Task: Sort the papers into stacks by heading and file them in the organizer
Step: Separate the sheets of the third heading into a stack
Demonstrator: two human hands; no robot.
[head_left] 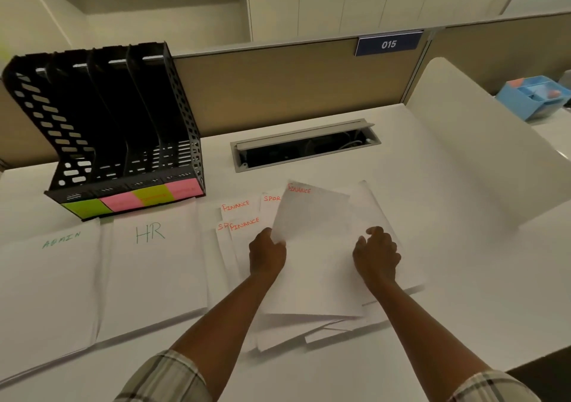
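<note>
A black mesh organizer (173, 98) with several slots stands at the back left, with green and pink sticky labels along its base. In front of it lie an ADMIN stack (46, 284) and an HR stack (154, 271). To their right is a loose pile of sheets (238, 216) headed FINANCE and SPORTS in red. My left hand (267, 254) pinches the left edge of a FINANCE sheet (312, 216), whose top is lifted off the pile. My right hand (375, 258) rests on the pile's right side with fingers curled, touching the sheets.
An open cable hatch (306, 145) sits in the desk behind the pile. A white divider panel (482, 154) slants up on the right, and a blue desk tray (534, 95) stands beyond it. A tan partition with a "015" plate (388, 44) backs the desk.
</note>
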